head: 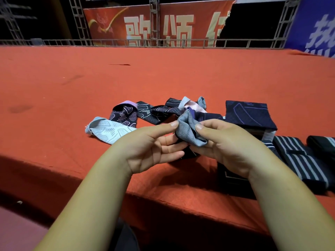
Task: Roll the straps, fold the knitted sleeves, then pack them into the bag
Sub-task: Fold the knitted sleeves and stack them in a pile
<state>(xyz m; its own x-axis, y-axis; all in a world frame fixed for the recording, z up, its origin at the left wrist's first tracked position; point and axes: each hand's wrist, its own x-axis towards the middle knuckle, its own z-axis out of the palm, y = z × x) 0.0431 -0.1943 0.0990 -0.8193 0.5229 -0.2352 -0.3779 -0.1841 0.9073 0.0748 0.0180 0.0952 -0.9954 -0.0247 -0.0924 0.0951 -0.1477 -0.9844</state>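
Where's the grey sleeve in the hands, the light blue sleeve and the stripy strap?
grey sleeve (188, 132): head view, bunched middle.
light blue sleeve (110, 132): head view, patterned middle.
stripy strap (304, 163): head view, striped top.

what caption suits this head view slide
Left hand and right hand pinch a grey knitted sleeve over the red surface, striped straps at right.

The sleeve (190, 132) pinched between the left hand (155, 147) and the right hand (228, 147) is fine-ribbed grey knit, matt. The covering (163, 78) beneath both hands is red felt-like cloth, matt and slightly rough. The straps (297, 160) to the right of the right hand are matt striped woven cloth.
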